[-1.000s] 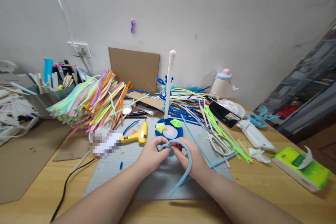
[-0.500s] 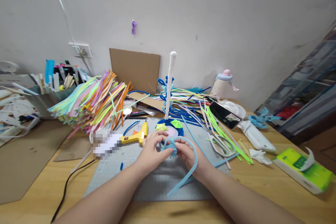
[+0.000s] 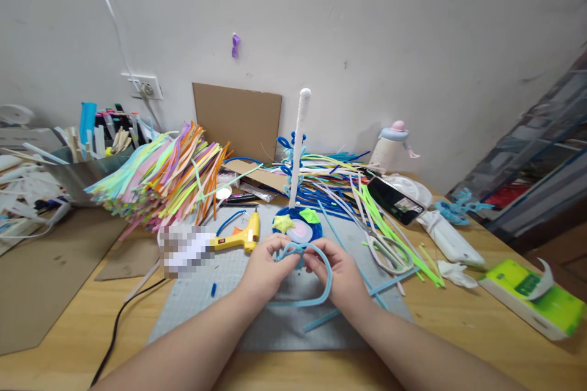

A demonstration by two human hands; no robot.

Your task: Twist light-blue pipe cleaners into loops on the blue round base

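Note:
Between my two hands is a light blue pipe cleaner (image 3: 328,284), bent into a small coil at my fingertips, with a long loop hanging down. My left hand (image 3: 270,263) pinches the coil from the left, thumb on top. From the other side, my right hand (image 3: 337,272) is closed on the pipe cleaner near the same coil. Just beyond the fingers stands a dark blue round base (image 3: 316,233) with a yellow star (image 3: 283,223), a green star (image 3: 310,215) and a white upright stick (image 3: 298,146). Blue curled pieces (image 3: 285,140) are beside the stick.
A yellow glue gun (image 3: 238,237) lies left on the grey cutting mat (image 3: 197,311). Scissors (image 3: 389,253) and green pipe cleaners (image 3: 380,214) are at right. A large multicoloured bundle (image 3: 160,177) sits back left, a phone (image 3: 397,200) back right, and a tissue pack (image 3: 534,299) at far right.
The pipe cleaner's free end has swung from pointing down and forward to curving left beneath my hands. My fingers have shifted slightly around the coil. The view has moved a little.

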